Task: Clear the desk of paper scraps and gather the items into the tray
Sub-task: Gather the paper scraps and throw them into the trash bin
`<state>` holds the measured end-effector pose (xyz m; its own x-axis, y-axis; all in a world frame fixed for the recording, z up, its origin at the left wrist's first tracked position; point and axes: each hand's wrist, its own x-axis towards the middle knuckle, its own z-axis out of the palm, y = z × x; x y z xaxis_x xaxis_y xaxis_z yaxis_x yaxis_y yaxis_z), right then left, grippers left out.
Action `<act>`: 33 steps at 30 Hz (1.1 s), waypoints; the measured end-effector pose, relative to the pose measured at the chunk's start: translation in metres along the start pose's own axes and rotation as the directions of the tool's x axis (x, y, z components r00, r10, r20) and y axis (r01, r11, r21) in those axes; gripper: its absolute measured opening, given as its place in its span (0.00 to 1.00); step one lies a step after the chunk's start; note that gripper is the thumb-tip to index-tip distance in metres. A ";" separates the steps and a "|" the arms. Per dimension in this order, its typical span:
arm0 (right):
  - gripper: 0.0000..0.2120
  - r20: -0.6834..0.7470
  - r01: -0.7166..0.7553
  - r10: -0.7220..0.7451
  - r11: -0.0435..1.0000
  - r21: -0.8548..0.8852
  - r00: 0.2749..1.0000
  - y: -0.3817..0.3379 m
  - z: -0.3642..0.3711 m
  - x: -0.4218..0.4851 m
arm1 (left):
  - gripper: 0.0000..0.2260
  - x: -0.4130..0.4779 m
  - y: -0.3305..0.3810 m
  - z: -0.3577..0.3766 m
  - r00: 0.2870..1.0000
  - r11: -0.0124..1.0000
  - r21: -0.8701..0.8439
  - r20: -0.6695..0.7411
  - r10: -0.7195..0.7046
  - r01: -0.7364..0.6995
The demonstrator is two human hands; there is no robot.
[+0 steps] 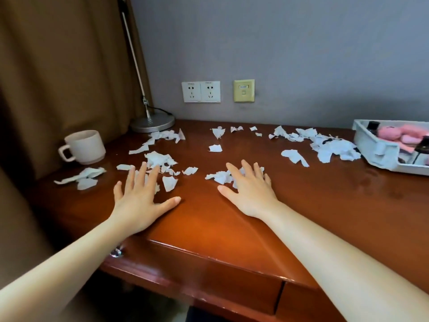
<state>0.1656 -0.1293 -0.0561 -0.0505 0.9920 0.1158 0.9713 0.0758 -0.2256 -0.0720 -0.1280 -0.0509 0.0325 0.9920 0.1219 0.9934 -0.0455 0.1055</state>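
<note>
Torn white paper scraps (329, 147) lie scattered across the brown wooden desk (209, 228), thickest at the back right beside a grey tray (380, 156). The tray holds a pink plush toy (394, 133) and dark bottles. A cream mug (84, 146) stands at the left. My left hand (141, 196) lies flat with straight spread fingers on a cluster of scraps (160, 159). My right hand (250, 189) lies flat too, fingers over another small pile of scraps (220, 176).
A desk lamp base (153, 123) stands at the back left by a brown curtain (58, 77). Wall sockets (200, 91) sit above the desk's back edge. A drawer front (209, 275) runs under the near edge.
</note>
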 end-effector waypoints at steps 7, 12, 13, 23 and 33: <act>0.29 0.015 0.106 -0.106 0.993 0.043 0.994 -0.024 0.010 0.030 | 0.47 0.046 -0.003 0.008 0.997 0.995 -0.099 0.066 0.026 -0.019; 0.21 -0.080 0.196 -0.190 0.978 0.074 0.978 -0.029 0.012 0.048 | 0.33 0.064 0.000 0.009 0.984 0.981 -0.152 0.107 0.142 -0.125; 0.18 -0.090 0.220 -0.211 0.971 0.095 0.973 -0.029 0.012 0.051 | 0.30 0.067 0.000 0.010 0.982 0.976 -0.165 0.103 0.160 -0.142; 0.10 -0.178 0.259 -0.228 0.949 0.180 0.957 -0.025 0.013 0.064 | 0.04 0.071 0.009 0.009 0.962 0.867 -0.419 -0.068 0.266 -0.269; 0.37 -0.114 0.091 -0.099 0.993 -0.072 0.989 -0.026 0.012 0.064 | 0.10 0.079 0.010 0.012 0.948 0.866 -0.387 -0.157 0.276 -0.316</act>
<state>0.1346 -0.0661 -0.0549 -0.1193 0.9618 0.2465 0.9769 0.1581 -0.1440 -0.0577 -0.0489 -0.0519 0.2874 0.9099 0.2993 0.8078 -0.3981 0.4346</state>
